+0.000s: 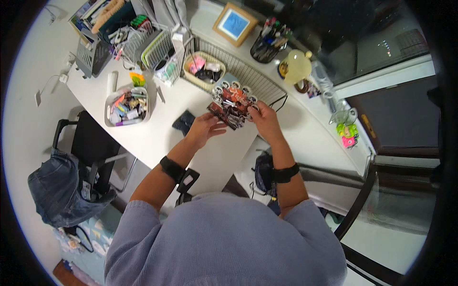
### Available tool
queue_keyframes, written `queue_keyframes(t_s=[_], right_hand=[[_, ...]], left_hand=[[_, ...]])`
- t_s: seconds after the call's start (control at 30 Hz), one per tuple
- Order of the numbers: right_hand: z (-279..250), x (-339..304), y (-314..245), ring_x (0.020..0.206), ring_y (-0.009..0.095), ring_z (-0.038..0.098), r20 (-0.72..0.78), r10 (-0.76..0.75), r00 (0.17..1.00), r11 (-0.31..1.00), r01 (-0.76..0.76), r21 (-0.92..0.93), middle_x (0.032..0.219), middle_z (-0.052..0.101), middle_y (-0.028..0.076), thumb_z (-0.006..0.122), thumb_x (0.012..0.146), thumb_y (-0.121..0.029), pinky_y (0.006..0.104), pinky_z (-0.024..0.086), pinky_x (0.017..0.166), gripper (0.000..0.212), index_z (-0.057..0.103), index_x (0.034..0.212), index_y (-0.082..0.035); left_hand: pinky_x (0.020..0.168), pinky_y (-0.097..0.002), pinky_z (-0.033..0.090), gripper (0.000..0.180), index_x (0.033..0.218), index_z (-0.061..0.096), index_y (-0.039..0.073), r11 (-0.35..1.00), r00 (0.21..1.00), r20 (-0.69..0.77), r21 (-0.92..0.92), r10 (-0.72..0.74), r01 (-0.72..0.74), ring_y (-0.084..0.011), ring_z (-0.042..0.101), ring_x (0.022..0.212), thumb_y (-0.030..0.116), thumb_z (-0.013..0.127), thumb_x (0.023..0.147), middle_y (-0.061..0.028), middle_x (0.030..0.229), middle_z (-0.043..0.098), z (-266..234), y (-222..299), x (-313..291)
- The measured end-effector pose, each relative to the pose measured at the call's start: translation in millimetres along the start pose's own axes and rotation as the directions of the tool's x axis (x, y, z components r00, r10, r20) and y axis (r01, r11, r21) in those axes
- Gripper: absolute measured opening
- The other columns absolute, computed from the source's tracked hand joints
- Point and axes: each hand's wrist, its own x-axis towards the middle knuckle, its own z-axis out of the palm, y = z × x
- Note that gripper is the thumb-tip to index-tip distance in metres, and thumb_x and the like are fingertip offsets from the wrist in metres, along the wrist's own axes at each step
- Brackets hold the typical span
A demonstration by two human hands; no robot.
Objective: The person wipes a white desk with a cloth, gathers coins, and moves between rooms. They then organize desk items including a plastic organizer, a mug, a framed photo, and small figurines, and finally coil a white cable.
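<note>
Left hand (204,127) fingers closed on lower edge of printed card stack (231,106); right hand (263,120) fingers pinch its right side. Stack held fanned above white tabletop (157,133), near edge. Risk: loose cards slip from fan, drop past edge to floor. Dark folded item (183,122) just left, clutter tray (128,107) beyond.

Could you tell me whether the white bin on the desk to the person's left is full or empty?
Full. The white bin is packed to its rim with small colourful items, some poking above the edge.
</note>
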Motion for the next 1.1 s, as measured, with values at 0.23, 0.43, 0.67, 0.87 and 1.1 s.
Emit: queue_keyframes(t_s=[0.23,0.43,0.67,0.87,1.1], right_hand=[[-27.5,-3.6,-1.7,0.095,0.023,0.059,-0.229,-0.310,0.923,0.933,0.249,-0.260,0.117,0.058,0.008,0.064,0.084,-0.014,0.0329,0.049,0.079,0.027,0.056,0.108,-0.004],[-142.0,54.7,8.2,0.068,0.018,0.057,-0.621,-0.262,0.739,0.933,0.029,-0.360,0.084,0.060,0.010,0.063,0.085,-0.023,0.0289,0.047,0.062,0.030,0.056,0.098,0.004],[-144.3,58.0,-14.2,0.058,0.011,0.055,-0.326,0.235,0.916,0.969,-0.196,0.147,0.081,0.059,0.003,0.053,0.091,-0.031,0.0244,0.046,0.053,0.028,0.057,0.099,-0.005],[-143.6,62.8,0.1,0.056,0.009,0.050,-0.297,0.212,0.931,0.973,-0.174,0.150,0.077,0.052,0.001,0.049,0.094,-0.034,0.0229,0.040,0.047,0.029,0.053,0.096,-0.005],[-129.3,59.5,-1.7,0.052,0.008,0.046,-0.312,0.138,0.940,0.990,-0.116,0.086,0.074,0.050,0.001,0.048,0.094,-0.032,0.0228,0.037,0.045,0.028,0.052,0.091,-0.005]], left_hand=[[0.075,-0.0436,0.056,0.022,0.109,0.050,0.001,0.996,0.954,-0.288,0.006,-0.079,0.084,-0.0271,0.063,0.090,0.009,0.053,0.088,-0.0119,0.100,0.060,-31.2,-38.2,-26.6],[0.074,-0.0435,0.056,0.019,0.106,0.051,0.003,0.996,0.943,-0.321,-0.036,-0.088,0.080,-0.0277,0.063,0.090,0.007,0.052,0.088,-0.0107,0.099,0.059,-52.6,-46.2,-42.8],[0.076,-0.0435,0.055,0.018,0.107,0.050,0.004,0.999,0.940,-0.337,-0.038,-0.043,0.032,-0.0279,0.063,0.091,0.007,0.051,0.089,-0.0099,0.100,0.060,-64.7,-41.3,-48.8],[0.077,-0.0452,0.054,0.017,0.106,0.049,0.005,0.999,0.935,-0.352,-0.051,-0.037,0.020,-0.0275,0.063,0.090,0.006,0.050,0.089,-0.0084,0.098,0.060,-75.2,-40.8,-54.2],[0.075,-0.0427,0.055,0.015,0.104,0.050,0.006,0.999,0.944,-0.329,-0.040,-0.034,0.022,-0.0247,0.063,0.087,0.008,0.050,0.089,-0.0092,0.101,0.061,-80.1,-38.3,-56.2]])
